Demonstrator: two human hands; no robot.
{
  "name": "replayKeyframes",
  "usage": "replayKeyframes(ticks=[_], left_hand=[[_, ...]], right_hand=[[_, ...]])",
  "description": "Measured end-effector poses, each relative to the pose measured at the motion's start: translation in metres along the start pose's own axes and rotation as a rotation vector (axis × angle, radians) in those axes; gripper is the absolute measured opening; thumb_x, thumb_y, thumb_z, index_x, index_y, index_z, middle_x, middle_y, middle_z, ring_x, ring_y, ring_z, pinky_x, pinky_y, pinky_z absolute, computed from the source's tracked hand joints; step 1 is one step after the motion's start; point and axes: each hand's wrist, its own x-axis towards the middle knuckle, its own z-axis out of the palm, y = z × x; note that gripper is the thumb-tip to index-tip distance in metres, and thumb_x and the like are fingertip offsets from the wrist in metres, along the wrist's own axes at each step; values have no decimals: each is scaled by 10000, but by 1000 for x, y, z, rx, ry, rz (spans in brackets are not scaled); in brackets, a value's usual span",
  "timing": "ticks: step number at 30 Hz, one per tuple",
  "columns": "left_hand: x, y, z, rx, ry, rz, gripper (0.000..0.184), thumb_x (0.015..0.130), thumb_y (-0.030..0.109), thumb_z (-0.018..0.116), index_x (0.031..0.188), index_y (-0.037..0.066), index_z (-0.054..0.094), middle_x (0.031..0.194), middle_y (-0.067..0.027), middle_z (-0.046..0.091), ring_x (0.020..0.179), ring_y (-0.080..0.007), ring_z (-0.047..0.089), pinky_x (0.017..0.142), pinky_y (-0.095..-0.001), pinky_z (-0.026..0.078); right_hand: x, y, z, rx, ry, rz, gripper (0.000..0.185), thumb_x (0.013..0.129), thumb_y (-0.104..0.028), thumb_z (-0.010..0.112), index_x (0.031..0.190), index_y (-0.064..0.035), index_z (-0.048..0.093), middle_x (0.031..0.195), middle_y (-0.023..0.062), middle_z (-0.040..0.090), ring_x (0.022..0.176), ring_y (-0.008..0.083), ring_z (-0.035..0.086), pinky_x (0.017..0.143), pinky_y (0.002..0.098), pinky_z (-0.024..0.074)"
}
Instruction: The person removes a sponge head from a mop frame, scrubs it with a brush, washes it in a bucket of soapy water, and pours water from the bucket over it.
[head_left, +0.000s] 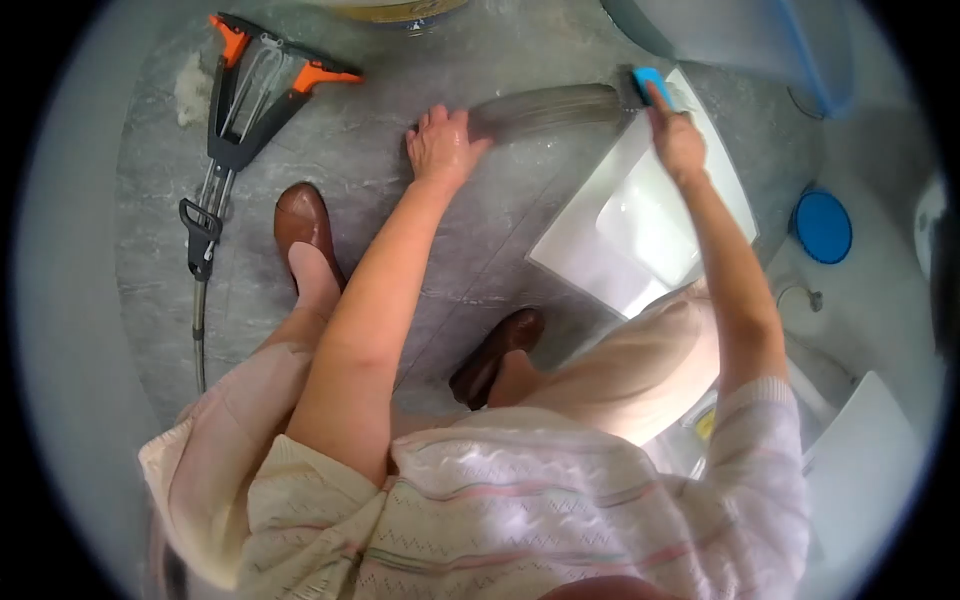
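While my right hand [680,142] grips the blue brush [647,77] — likely light, best held by its back — left hand [440,150] lies spread beside the grey strip [550,111], probably slippery.

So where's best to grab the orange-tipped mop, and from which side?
Likely the slim pole, near the black loop, from above with the left hand: the mop lies on the person's left, pole end nearest, while its far end forks wide. The right hand grips the brush.

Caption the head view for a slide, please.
Right hand gripping a blue brush, left hand at one end of a greyish strip.
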Motion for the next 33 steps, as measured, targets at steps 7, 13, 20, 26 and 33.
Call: replayKeyframes(ticks=[7,13,20,26,33], left_hand=[[-1,-3,-4,-46,-54,8,347,731,348,687,934,81,596,1013,-109,517,1020,-284,496,855,-467,387],[4,7,-2,-13,-33,44,358,738,366,679,924,70,605,988,-98,533,1020,-285,497,847,-459,389],[6,1,-4,-25,-130,50,406,722,397,684,981,93,610,1008,-88,526,1032,-276,481,861,-454,374],[13,23,-13,48,-108,81,485,728,356,683,1122,105,551,1049,-92,518,1055,-272,463,835,-474,365],[6,48,11,35,5,183,472,736,314,661,1111,63,523,1025,-101,530,997,-272,476,801,-468,353]], right_hand=[[-36,-96,59,-14,-26,-422,461,909,-435,420,1348,-435,281,982,236,555,795,317,608,668,402,509],[-8,-51,30,-38,95,-260,437,930,-437,359,1357,-425,264,838,185,564,704,320,606,634,402,509],[-18,-67,19,-288,-223,-290,471,922,-409,406,1366,-417,249,885,168,549,629,284,602,546,388,518],[-24,-87,19,-29,-86,-226,490,889,-408,472,1350,-336,322,919,188,558,783,318,609,694,412,504],[3,-117,13,303,-159,-217,450,915,-478,361,1328,-298,379,1004,211,564,920,364,577,813,403,465]])
